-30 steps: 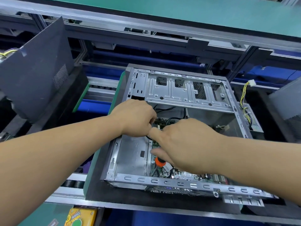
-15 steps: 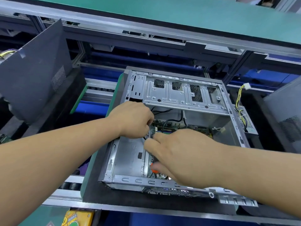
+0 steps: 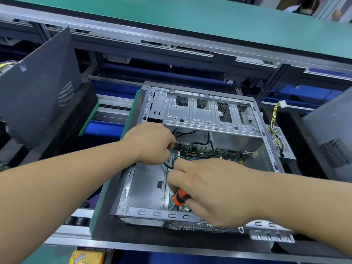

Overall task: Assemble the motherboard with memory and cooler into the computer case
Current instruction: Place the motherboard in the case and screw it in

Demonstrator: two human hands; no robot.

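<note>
Inside case [image 3: 192, 214] board [image 3: 202, 152] sits; my left hand [image 3: 152, 142] pinches cable [image 3: 167, 165], right hand [image 3: 215, 191] grips screwdriver [image 3: 180, 199] (screws likely pending)

An open computer case [image 3: 202, 115] lies on a black pallet [image 3: 106, 231]. Inside it, the left hand [image 3: 150, 143] pinches a black cable [image 3: 167, 165] beside the motherboard [image 3: 215, 154]; the right hand [image 3: 215, 191] grips an orange-handled screwdriver [image 3: 180, 198].

A single head-worn, wide-angle view is given, aimed forward and steeply down from close above the open computer case [image 3: 200, 159], which is framed near centre. Both forearms are seen entering from 7 and 4 o'clock; a green shelf [image 3: 209, 18] is stretched across 12 o'clock.
</note>
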